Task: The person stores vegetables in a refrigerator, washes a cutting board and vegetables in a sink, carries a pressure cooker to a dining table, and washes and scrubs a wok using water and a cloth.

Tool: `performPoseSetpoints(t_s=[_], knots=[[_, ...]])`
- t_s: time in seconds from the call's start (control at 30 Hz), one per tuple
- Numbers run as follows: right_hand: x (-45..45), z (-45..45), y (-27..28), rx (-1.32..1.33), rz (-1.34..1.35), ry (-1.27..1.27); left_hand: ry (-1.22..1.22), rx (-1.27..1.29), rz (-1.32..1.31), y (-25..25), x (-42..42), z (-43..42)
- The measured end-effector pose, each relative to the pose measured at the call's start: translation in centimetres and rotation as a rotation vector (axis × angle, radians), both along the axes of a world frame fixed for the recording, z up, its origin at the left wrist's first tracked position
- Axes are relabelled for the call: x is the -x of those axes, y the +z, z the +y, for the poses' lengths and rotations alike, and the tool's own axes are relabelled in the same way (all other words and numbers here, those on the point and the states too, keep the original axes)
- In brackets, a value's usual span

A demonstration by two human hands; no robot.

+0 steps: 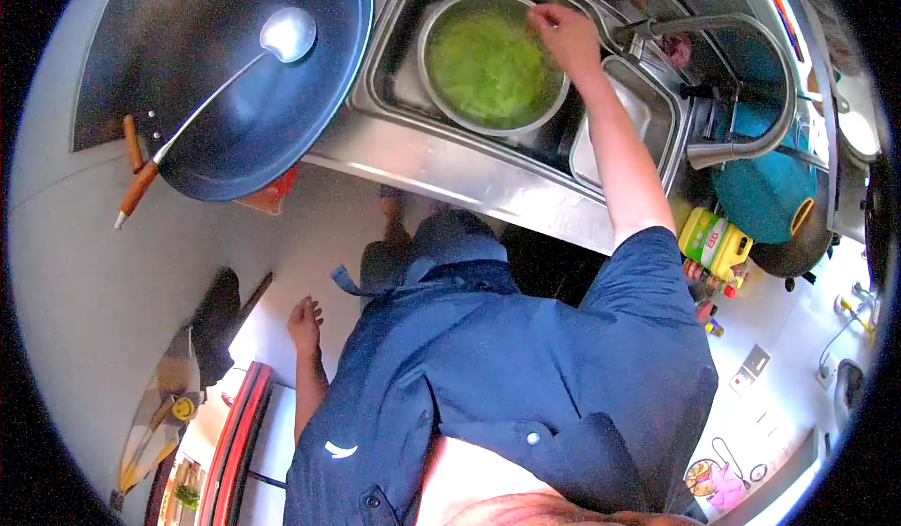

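A round metal bowl (432, 87) full of green leafy vegetables (493, 66) sits in the left basin of the steel sink (441, 143). Over the bowl's upper right rim is my right hand (566, 40), its fingers bent together; whether anything small is between them cannot be made out. My left hand (305, 324) hangs beside my body, away from the sink, fingers loosely apart and holding nothing.
To the left stands a large dark wok (272, 132) with a wooden-handled ladle (288, 35) in it. A curved faucet (784, 85) rises right of the sink. A white tray (619, 118) lies in the smaller basin, and a yellow bottle (715, 243) stands beyond.
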State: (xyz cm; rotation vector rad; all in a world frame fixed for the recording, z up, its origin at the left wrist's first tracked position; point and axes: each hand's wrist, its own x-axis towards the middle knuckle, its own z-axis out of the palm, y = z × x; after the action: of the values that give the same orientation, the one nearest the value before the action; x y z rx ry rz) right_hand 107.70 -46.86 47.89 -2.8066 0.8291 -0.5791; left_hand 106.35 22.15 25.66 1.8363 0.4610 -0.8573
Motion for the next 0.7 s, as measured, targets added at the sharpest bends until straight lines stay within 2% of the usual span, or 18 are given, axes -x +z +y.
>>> performPoseSetpoints(t_s=[0.07, 0.1, 0.17, 0.2, 0.27, 0.33, 0.37, 0.4, 0.47, 0.5, 0.53, 0.63, 0.67, 0.7], knots=[[0.3, 1.6, 3.2, -0.106, -0.212, 0.016, 0.023, 0.062, 0.011, -1.0, -0.2, 0.7], [0.4, 1.9, 3.2, -0.107, -0.219, 0.013, 0.021, 0.060, 0.004, -1.2, -0.2, 0.9], [0.5, 2.2, 2.8, -0.249, -0.604, -0.061, 0.018, 0.044, 0.009, -1.7, -0.4, 1.0], [1.1, 1.3, -0.2, -0.252, -0.608, -0.074, 0.007, 0.037, 0.007, -1.9, -0.5, 1.2], [2.9, -1.3, -9.4, 0.007, -0.170, -0.102, -0.057, 0.011, -0.013, -2.4, -0.6, 1.2], [5.1, 0.6, -11.1, 0.010, 0.480, -0.192, -0.060, 0.031, -0.016, -2.8, -1.2, 1.5], [6.3, 2.3, -10.6, -0.086, 0.152, -0.174, -0.063, -0.001, -0.012, -2.9, -1.5, 1.9], [6.3, 2.4, -10.1, -0.084, 0.146, -0.183, -0.066, -0.033, -0.008, -2.7, -1.8, 2.0], [6.2, 2.1, -8.9, -0.397, -0.181, -0.365, -0.069, 0.010, -0.020, -3.7, -2.2, 2.3], [6.4, 2.1, -8.5, -0.405, -0.366, -0.290, -0.064, 0.047, -0.025, -4.0, -2.0, 2.5], [6.9, 2.2, -8.0, -0.401, -0.378, -0.302, -0.066, 0.085, -0.032, -4.3, -2.3, 2.6], [7.1, 5.2, -3.2, -0.835, -0.857, -0.322, -0.100, 0.107, -0.041, -5.9, -4.0, 2.0], [7.5, 4.4, -5.3, -0.700, -0.672, -0.360, -0.125, 0.117, -0.064, -6.5, -4.7, 2.0], [8.4, 4.6, -5.8, -0.426, -0.283, -0.298, -0.200, 0.045, -0.039, -6.2, -6.1, 0.9]])
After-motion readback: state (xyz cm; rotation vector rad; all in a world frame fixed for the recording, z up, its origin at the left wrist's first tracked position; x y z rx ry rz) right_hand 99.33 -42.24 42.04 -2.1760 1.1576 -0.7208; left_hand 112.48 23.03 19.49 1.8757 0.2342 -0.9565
